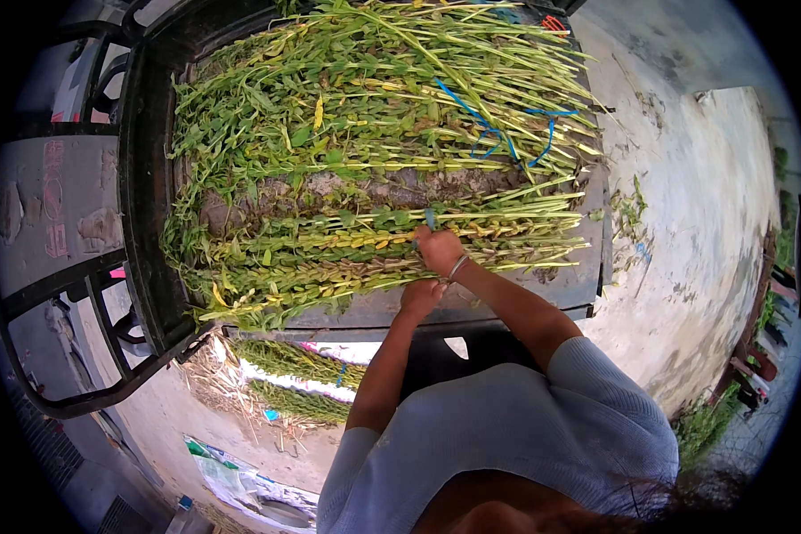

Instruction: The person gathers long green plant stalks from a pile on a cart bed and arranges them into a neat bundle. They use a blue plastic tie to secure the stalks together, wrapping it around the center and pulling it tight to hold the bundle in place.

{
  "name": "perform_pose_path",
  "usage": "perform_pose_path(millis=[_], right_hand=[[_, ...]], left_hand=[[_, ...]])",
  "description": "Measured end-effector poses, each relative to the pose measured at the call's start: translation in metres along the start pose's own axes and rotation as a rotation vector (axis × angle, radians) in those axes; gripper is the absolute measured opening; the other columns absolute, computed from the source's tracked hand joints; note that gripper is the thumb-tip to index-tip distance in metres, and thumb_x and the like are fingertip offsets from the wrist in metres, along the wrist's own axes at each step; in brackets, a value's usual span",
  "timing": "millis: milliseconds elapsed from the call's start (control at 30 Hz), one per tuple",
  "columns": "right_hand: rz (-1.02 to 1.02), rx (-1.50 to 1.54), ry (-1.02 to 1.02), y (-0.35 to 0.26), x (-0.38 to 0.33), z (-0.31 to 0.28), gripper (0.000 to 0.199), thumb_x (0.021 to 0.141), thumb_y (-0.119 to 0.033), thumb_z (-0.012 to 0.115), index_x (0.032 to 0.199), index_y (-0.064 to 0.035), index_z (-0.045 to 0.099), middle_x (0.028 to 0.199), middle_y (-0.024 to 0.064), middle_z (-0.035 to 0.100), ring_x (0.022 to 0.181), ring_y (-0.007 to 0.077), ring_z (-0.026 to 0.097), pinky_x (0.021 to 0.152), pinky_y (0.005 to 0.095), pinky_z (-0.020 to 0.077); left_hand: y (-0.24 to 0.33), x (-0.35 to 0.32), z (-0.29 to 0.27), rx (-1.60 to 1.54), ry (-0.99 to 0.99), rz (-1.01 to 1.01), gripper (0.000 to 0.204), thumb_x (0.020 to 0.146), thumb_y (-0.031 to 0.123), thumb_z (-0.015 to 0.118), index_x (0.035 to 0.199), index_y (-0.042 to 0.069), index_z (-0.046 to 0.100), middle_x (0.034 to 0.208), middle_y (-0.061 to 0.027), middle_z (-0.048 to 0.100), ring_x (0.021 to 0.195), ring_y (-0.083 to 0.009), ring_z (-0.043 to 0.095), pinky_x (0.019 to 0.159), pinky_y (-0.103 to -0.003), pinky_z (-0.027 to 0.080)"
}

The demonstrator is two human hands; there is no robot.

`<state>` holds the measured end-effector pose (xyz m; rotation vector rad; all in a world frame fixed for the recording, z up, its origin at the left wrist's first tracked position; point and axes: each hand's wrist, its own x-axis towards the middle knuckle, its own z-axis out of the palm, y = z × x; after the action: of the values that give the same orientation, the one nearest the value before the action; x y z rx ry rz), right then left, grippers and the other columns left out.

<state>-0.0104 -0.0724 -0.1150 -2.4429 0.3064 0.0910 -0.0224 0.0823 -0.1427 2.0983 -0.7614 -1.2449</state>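
Observation:
A row of green and yellowing stalks with pods (329,240) lies along the near side of a dark flat truck bed (365,316), their cut ends to the right. My right hand (440,251), with a bracelet at the wrist, is closed on top of them. From its fingers a short blue strip (430,218) runs across the stalks. My left hand (421,296) is closed at the near edge of the same stalks, just below the right. What its fingers hold is hidden.
A thick layer of leafy stalks (347,98) covers the far half of the bed, with loose blue strips (507,138) on it. A black metal frame (147,178) borders the left. Below the near edge, more tied stalks (303,405) lie on the ground.

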Motion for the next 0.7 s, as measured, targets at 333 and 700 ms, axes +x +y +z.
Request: perform_pose_path(millis=[333, 700], right_hand=[[0.055, 0.292, 0.358, -0.057, 0.038, -0.032, 0.01, 0.082, -0.006, 0.052, 0.092, -0.0062, 0.052, 0.057, 0.0156, 0.053, 0.054, 0.0362, 0.054, 0.047, 0.0466, 0.0401], [0.355, 0.636, 0.406, -0.038, -0.072, 0.014, 0.006, 0.087, -0.006, 0.047, 0.088, -0.0037, 0.052, 0.062, 0.006, 0.049, 0.056, 0.0154, 0.049, 0.056, 0.0284, 0.0419]], left_hand=[[0.065, -0.025, -0.055, 0.656, -0.112, 0.194, 0.019, 0.079, 0.026, 0.059, 0.07, 0.011, 0.067, 0.07, -0.0084, 0.065, 0.067, -0.0279, 0.064, 0.059, -0.039, 0.05], [0.044, 0.01, -0.057, 0.424, -0.278, 0.01, 0.03, 0.081, 0.03, 0.048, 0.079, 0.006, 0.066, 0.077, -0.0157, 0.064, 0.072, -0.0347, 0.062, 0.062, -0.045, 0.048]])
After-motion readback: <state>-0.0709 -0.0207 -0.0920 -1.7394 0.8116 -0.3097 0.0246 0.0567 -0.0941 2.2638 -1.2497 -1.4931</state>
